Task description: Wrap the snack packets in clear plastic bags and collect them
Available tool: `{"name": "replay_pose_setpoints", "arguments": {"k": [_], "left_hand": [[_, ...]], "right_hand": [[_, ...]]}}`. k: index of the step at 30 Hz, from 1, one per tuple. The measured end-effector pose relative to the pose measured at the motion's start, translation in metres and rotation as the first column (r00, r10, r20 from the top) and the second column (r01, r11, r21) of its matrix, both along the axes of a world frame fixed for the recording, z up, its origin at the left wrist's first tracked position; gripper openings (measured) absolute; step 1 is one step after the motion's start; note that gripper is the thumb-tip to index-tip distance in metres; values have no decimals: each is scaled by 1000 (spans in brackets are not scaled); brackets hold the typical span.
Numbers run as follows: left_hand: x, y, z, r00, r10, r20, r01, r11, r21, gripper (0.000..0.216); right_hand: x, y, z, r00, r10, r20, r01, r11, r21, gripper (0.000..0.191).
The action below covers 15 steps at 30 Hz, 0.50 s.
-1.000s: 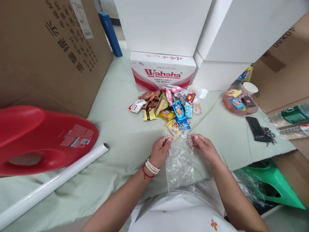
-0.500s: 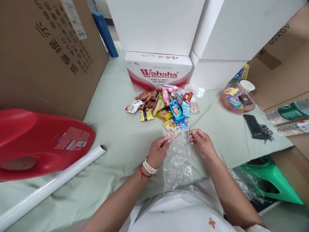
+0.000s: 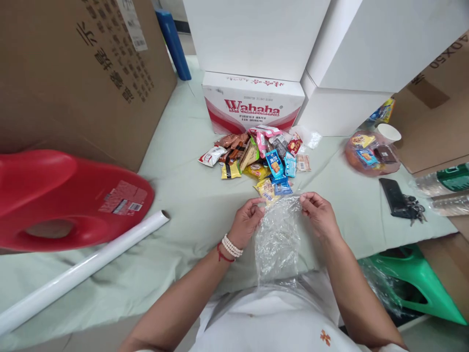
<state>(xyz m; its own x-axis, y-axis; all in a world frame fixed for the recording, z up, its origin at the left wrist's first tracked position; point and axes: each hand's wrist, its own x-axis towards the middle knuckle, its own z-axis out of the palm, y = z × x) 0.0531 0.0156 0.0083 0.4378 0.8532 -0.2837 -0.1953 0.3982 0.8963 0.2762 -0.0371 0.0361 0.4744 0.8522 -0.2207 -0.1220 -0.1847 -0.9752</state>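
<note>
A clear plastic bag [image 3: 279, 239] hangs between my two hands, its mouth edge toward the far side of the table. My left hand [image 3: 249, 219] pinches the left corner of that edge, and my right hand [image 3: 318, 211] pinches the right corner. The bag looks flat, with nothing inside. Just beyond it lies a heap of small wrapped snacks. Among them are a yellow packet [image 3: 266, 190] close to the bag's mouth, a blue biscuit packet [image 3: 274, 164], a white and red packet [image 3: 212, 156] and a yellow and black packet [image 3: 230, 170].
Behind the snacks stands a Wahaha water carton [image 3: 252, 105]. On the left are a red jug [image 3: 88, 200], a white roll [image 3: 91, 271] and a large cardboard box [image 3: 84, 88]. Rightward lie a snack plate [image 3: 351, 164], a black phone [image 3: 394, 198], keys [image 3: 414, 209] and plastic bottles [image 3: 454, 178].
My right hand has moved away from my left, stretching the bag's mouth edge wider between them. The whole view has shifted slightly. The snack heap looks unchanged.
</note>
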Motion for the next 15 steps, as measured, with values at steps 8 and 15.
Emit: {"name": "replay_pose_setpoints", "arguments": {"k": [8, 15], "left_hand": [[-2, 4, 0, 998, -40, 52, 46, 990, -132, 47], [0, 3, -2, 997, -69, -34, 67, 996, -50, 48]], "right_hand": [[4, 7, 10, 997, -72, 24, 71, 997, 28, 34], [14, 6, 13, 993, -115, -7, 116, 993, 25, 32]]}}
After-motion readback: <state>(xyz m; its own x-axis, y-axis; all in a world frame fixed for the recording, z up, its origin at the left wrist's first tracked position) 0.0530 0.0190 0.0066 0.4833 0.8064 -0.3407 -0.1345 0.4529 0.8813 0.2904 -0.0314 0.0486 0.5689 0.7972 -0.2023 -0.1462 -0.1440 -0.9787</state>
